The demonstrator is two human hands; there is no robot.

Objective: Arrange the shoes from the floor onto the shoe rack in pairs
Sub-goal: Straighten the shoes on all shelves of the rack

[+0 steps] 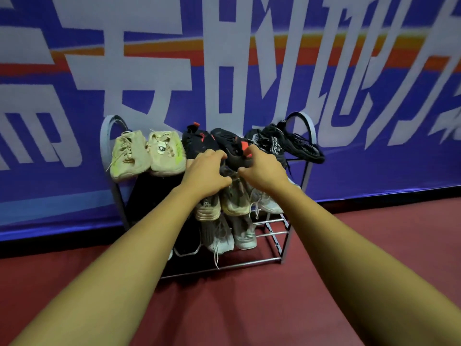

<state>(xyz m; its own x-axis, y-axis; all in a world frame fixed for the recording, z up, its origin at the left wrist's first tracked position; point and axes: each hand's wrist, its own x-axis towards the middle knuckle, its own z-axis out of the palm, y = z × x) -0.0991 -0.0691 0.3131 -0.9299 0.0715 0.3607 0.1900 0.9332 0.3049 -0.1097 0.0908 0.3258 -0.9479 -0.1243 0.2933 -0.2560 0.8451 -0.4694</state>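
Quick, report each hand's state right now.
Left hand: grips the near end of the black-and-red shoe.
Right hand: grips the same shoe.

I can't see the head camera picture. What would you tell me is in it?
The left hand and right hand grip a black sneaker with a red patch on the top shelf of a grey metal shoe rack. Beige lace-up sneakers sit to its left, black mesh sneakers to its right, and pale sneakers on the lower shelves.
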